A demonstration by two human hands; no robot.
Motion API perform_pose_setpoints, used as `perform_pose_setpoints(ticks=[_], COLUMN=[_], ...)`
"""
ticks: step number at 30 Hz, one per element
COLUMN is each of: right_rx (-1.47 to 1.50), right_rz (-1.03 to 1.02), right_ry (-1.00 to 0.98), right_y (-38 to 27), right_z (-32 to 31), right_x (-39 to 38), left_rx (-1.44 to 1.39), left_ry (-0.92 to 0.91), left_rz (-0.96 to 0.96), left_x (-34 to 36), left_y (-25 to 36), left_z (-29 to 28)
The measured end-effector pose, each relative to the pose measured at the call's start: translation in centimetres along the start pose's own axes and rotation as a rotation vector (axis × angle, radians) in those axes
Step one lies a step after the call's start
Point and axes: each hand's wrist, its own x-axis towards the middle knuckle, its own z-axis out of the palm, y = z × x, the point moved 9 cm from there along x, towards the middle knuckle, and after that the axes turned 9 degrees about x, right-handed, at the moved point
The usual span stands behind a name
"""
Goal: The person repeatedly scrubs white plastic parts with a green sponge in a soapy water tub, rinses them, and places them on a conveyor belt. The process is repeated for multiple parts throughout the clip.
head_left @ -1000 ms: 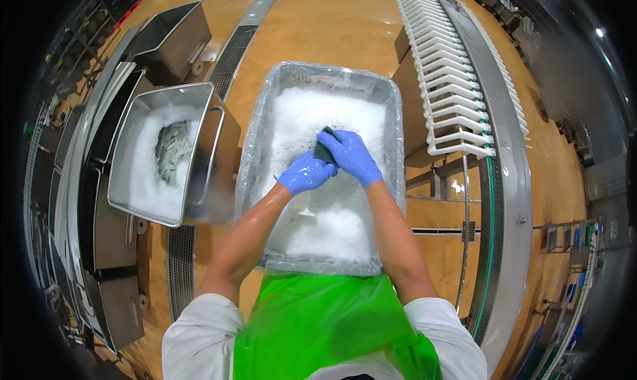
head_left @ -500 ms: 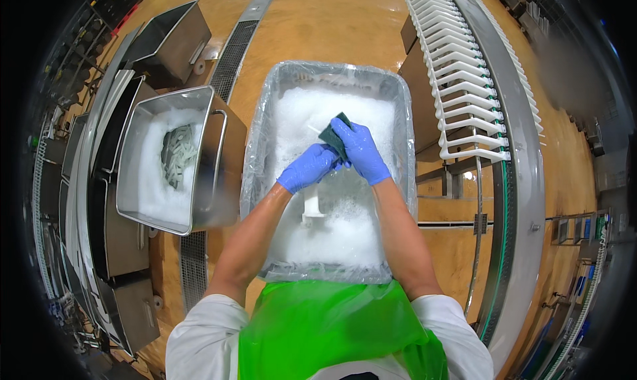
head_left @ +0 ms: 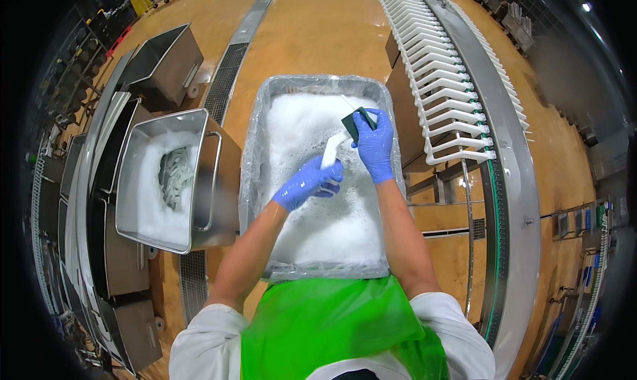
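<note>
Over a tub lined with clear plastic (head_left: pixel 250 174), filled with white suds (head_left: pixel 325 237), both my gloved hands work on a bent white plastic bar (head_left: pixel 332 149). My left hand (head_left: pixel 306 185) is closed around the bar's lower part. Higher up and to the right, my right hand (head_left: pixel 375 148) pinches a dark green scouring pad (head_left: pixel 350 124) against the bar's other end. The pad and fingers partly cover that end. A thin white tip pokes out beyond the pad. Both gloves are blue and wet.
At left stands a metal bin (head_left: pixel 201 154) with foam and a heap of pale pieces (head_left: pixel 176 178). More metal bins (head_left: pixel 166 68) stand behind it. A conveyor (head_left: pixel 514 174) on the right carries a row of white bent bars (head_left: pixel 458 128). A floor drain (head_left: pixel 227 71) runs at left.
My hands have moved apart, the left lower and the right to the right. The bar now slants up between them, where before it hung below my left hand. The pad stays in my right hand.
</note>
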Motion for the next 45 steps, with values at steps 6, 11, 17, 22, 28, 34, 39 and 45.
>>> perform_pose_setpoints(ticks=[6, 11, 17, 22, 28, 34, 39, 45], right_rx=[0.172, -0.064, 0.090, -0.172, 0.076, -0.112, -0.485, -0.385], right_rz=[0.356, 0.301, 0.119, 0.003, -0.151, 0.196, -0.178, -0.045], right_ry=[-0.172, -0.449, -0.351, -0.488, -0.208, -0.403, -0.412, -0.190], right_y=[3.9, 5.7, 4.2, 3.3, -1.7, 3.5, -5.9, 1.6], right_z=[2.3, 5.2, 3.8, 3.6, 2.3, 2.8, 4.5, 4.7], right_x=[-2.6, -5.1, -2.5, -2.9, -0.3, -4.9, 0.9, -5.2], left_rx=[0.362, 0.247, -0.062, 0.049, -0.248, -0.580, -1.016, -0.993], left_ry=[0.306, 0.188, 0.020, 0.054, -0.188, -0.621, -1.170, -0.990], left_rz=[0.288, 0.351, 0.161, 0.230, 0.016, -0.323, -0.350, -0.288], left_x=[-0.2, -1.2, 0.0, -0.5, -0.2, -2.3, -4.0, -1.3], left_y=[0.7, 1.2, 0.1, 0.1, -1.8, -3.1, -1.5, -2.2], left_z=[-1.8, -1.4, 0.0, -1.3, 1.1, 1.2, 4.9, 2.2])
